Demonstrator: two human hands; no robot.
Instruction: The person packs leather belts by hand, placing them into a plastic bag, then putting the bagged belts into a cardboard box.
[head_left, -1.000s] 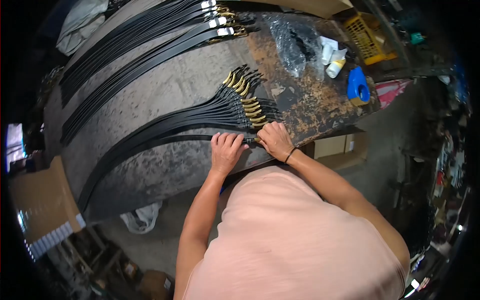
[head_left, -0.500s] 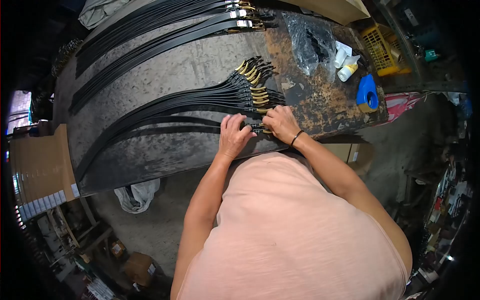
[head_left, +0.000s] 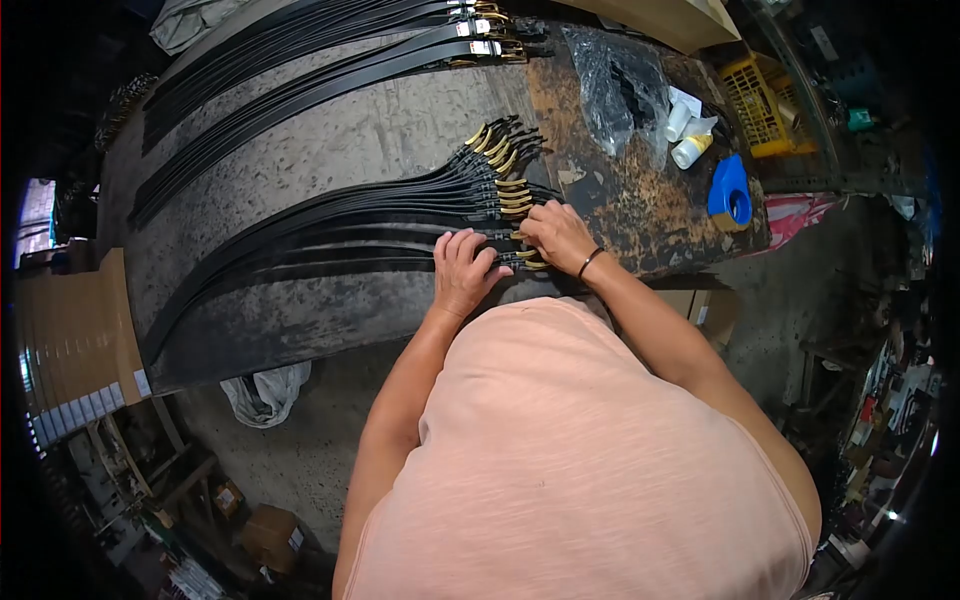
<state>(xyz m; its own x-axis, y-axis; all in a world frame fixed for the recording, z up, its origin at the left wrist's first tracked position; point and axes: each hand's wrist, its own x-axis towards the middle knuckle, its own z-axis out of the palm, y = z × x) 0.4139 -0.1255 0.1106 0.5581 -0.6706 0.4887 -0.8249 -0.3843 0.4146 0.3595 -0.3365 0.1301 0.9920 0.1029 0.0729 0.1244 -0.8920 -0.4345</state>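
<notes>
Several black belts with gold buckles (head_left: 500,190) lie fanned side by side on a worn worktable (head_left: 330,310). My left hand (head_left: 462,268) presses flat on the nearest belt straps (head_left: 340,262), fingers spread over them. My right hand (head_left: 557,235) pinches the gold buckle end of a near belt (head_left: 528,262), just right of my left hand. A dark band circles my right wrist. A second batch of black belts with silver and gold buckles (head_left: 470,35) lies across the far side of the table.
A crumpled clear plastic bag (head_left: 622,90), small white bottles (head_left: 690,135) and a blue tape dispenser (head_left: 730,195) sit at the table's right end. A yellow crate (head_left: 765,100) stands beyond. Cardboard boxes (head_left: 70,340) are stacked at the left, a white bag (head_left: 262,392) under the table.
Both hands have shifted slightly up the fan of belts, the right hand from the nearest buckle toward the one above. The view swung a little.
</notes>
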